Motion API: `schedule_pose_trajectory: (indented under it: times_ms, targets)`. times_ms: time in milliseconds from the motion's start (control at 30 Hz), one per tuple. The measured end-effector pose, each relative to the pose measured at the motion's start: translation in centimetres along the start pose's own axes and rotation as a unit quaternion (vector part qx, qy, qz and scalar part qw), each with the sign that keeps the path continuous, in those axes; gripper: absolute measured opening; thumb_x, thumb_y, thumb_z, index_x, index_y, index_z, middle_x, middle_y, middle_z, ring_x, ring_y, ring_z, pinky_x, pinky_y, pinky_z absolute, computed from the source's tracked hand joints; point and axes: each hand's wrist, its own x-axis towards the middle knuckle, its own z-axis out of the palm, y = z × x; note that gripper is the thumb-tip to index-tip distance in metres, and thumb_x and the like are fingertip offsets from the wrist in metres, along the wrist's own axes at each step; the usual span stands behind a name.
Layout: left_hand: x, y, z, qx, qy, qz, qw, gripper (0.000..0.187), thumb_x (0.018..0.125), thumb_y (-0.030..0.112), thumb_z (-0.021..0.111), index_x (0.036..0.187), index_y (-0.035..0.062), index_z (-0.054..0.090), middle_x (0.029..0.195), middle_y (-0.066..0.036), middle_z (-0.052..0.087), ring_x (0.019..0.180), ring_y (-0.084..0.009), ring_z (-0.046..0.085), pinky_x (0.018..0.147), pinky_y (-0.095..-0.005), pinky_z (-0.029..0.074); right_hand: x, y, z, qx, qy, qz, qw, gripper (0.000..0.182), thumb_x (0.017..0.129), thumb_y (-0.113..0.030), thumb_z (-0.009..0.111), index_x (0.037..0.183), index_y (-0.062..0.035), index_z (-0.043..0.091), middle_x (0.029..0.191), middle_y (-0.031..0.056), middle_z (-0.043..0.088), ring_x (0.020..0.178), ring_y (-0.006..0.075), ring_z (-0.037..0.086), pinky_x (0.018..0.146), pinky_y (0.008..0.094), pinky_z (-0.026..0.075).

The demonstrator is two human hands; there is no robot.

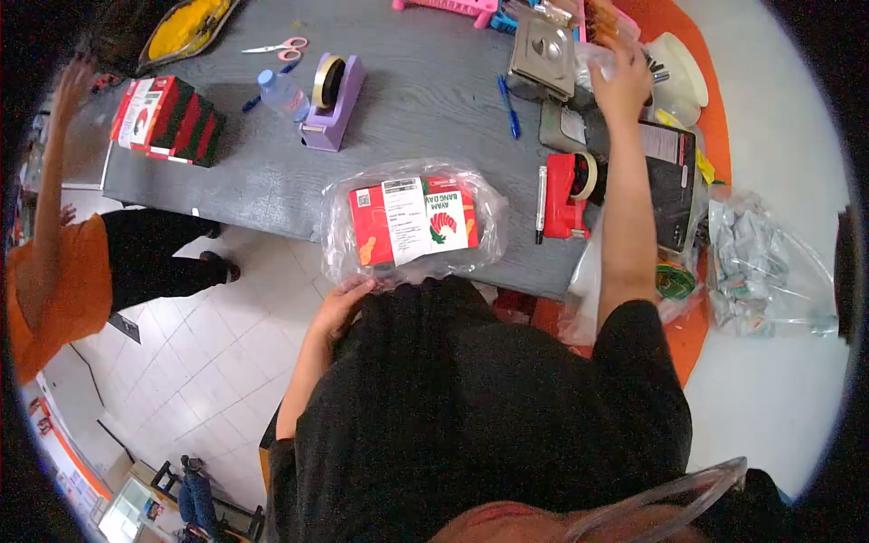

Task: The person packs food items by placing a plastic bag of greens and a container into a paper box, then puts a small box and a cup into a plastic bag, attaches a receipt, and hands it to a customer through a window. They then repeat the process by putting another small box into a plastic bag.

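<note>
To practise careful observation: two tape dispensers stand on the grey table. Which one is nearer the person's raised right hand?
The red tape dispenser, below the right hand; the purple tape dispenser stands farther left, beside the bottle.

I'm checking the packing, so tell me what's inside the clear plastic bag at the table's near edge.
The clear plastic bag holds a red box with a white label and a rooster logo. The left hand touches the bag's near edge. The box's contents and underside are hidden.

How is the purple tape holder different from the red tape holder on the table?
The purple tape holder stands far back on the grey table, beside a water bottle; the red tape holder sits nearer the front edge, by the right arm. The purple one is pale lilac, the red one bright red. No hand touches either: the right hand reaches past the red one. Both carry a roll of tape.
</note>
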Motion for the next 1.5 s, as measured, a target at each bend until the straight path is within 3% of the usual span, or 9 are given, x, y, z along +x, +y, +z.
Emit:
schedule_pose_trajectory:
  times_ms: [67, 200, 433, 500, 600, 833, 1067, 1200, 1500]
  targets:
    - [0.2, 0.0, -0.1, -0.034, -0.076, -0.011, 0.997, 0.028, 0.081, 0.018, 0.057, 0.100, -0.0017, 0.053, 0.093, -0.010, 0.060, 0.083, -0.0192, 0.058, 0.077, -0.0287, 0.044, 0.0, 1.2, 2.4, -0.241, -0.156, 0.065, 0.956, 0.023, 0.069, -0.021, 0.061, 0.091, -0.0117, 0.062, 0.089, 0.0101, 0.061, 0.090, 0.0292, 0.054, 0.077, 0.0408, 0.041]
    - [-0.3, 0.3, 0.4, -0.001, -0.102, 0.019, 0.995, 0.024, 0.082, 0.018, 0.056, 0.097, -0.0014, 0.055, 0.091, -0.010, 0.061, 0.083, -0.0178, 0.057, 0.078, -0.0291, 0.043, 0.7, 6.9, 6.1, -0.030, -0.289, 0.090, 0.953, 0.020, 0.069, -0.021, 0.060, 0.086, -0.0097, 0.064, 0.082, 0.0151, 0.061, 0.083, 0.0344, 0.055, 0.071, 0.0399, 0.044]
    - [0.2, -0.8, -0.1, 0.042, -0.096, 0.045, 0.993, 0.020, 0.084, 0.019, 0.054, 0.092, 0.0011, 0.059, 0.092, -0.006, 0.061, 0.084, -0.0127, 0.055, 0.078, -0.0250, 0.042, -1.0, -5.1, -2.4, 0.130, 0.154, 0.152, 0.968, 0.013, 0.078, -0.009, 0.057, 0.084, 0.0019, 0.058, 0.073, 0.0098, 0.057, 0.068, 0.0183, 0.054, 0.063, 0.0293, 0.044]
    - [0.2, -0.4, 0.1, 0.021, -0.106, 0.056, 0.993, 0.021, 0.084, 0.020, 0.054, 0.093, 0.0012, 0.059, 0.091, -0.005, 0.061, 0.084, -0.0122, 0.055, 0.078, -0.0247, 0.041, -5.2, -14.4, -7.1, 0.384, -0.022, 0.190, 0.903, 0.011, 0.077, -0.004, 0.053, 0.088, -0.0026, 0.057, 0.081, 0.0091, 0.058, 0.075, 0.0168, 0.055, 0.065, 0.0294, 0.045]
    - [-0.1, -0.2, -0.3, 0.055, -0.113, 0.043, 0.991, 0.024, 0.084, 0.021, 0.054, 0.096, 0.0006, 0.059, 0.091, -0.004, 0.061, 0.085, -0.0126, 0.054, 0.079, -0.0246, 0.040, -12.1, -23.2, -11.2, 0.515, -0.312, -0.135, 0.787, 0.017, 0.070, -0.005, 0.053, 0.086, -0.0048, 0.059, 0.088, 0.0092, 0.059, 0.084, 0.0225, 0.058, 0.071, 0.0320, 0.046]
    - [-2.9, 1.7, -0.2, 0.138, -0.178, 0.130, 0.966, 0.024, 0.088, 0.020, 0.048, 0.094, -0.0011, 0.058, 0.091, -0.006, 0.061, 0.088, -0.0137, 0.054, 0.083, -0.0268, 0.039, -14.9, -25.6, -11.2, 0.374, -0.696, 0.011, 0.612, 0.041, 0.085, -0.036, 0.041, 0.081, -0.0002, 0.061, 0.084, 0.0196, 0.059, 0.080, 0.0358, 0.056, 0.071, 0.0422, 0.045]
    - [-3.8, 5.1, -0.6, 0.271, -0.110, 0.219, 0.931, 0.029, 0.088, 0.022, 0.048, 0.093, -0.0045, 0.059, 0.088, -0.008, 0.062, 0.085, -0.0142, 0.056, 0.080, -0.0274, 0.041, -13.3, -21.3, -15.0, 0.380, -0.605, 0.039, 0.698, 0.049, 0.086, -0.045, 0.039, 0.086, -0.0019, 0.062, 0.084, 0.0199, 0.059, 0.081, 0.0362, 0.056, 0.075, 0.0416, 0.043]
    - [-6.6, 9.0, -1.4, 0.618, -0.090, 0.203, 0.754, 0.035, 0.083, 0.030, 0.053, 0.079, -0.0032, 0.063, 0.073, -0.012, 0.063, 0.070, -0.0157, 0.059, 0.065, -0.0288, 0.044, -12.4, -16.6, -21.6, 0.405, -0.423, 0.167, 0.793, 0.036, 0.085, -0.035, 0.047, 0.090, -0.0019, 0.061, 0.092, 0.0162, 0.060, 0.086, 0.0311, 0.056, 0.076, 0.0383, 0.044]
    - [-11.4, 11.6, 10.7, 0.642, -0.187, 0.321, 0.671, 0.026, 0.080, 0.022, 0.057, 0.073, -0.0030, 0.061, 0.065, -0.015, 0.061, 0.064, -0.0219, 0.059, 0.060, -0.0306, 0.043, -17.7, 4.8, -30.4, -0.031, -0.160, 0.380, 0.910, 0.013, 0.074, -0.008, 0.056, 0.084, -0.0010, 0.062, 0.083, 0.0161, 0.060, 0.079, 0.0299, 0.057, 0.070, 0.0352, 0.045]
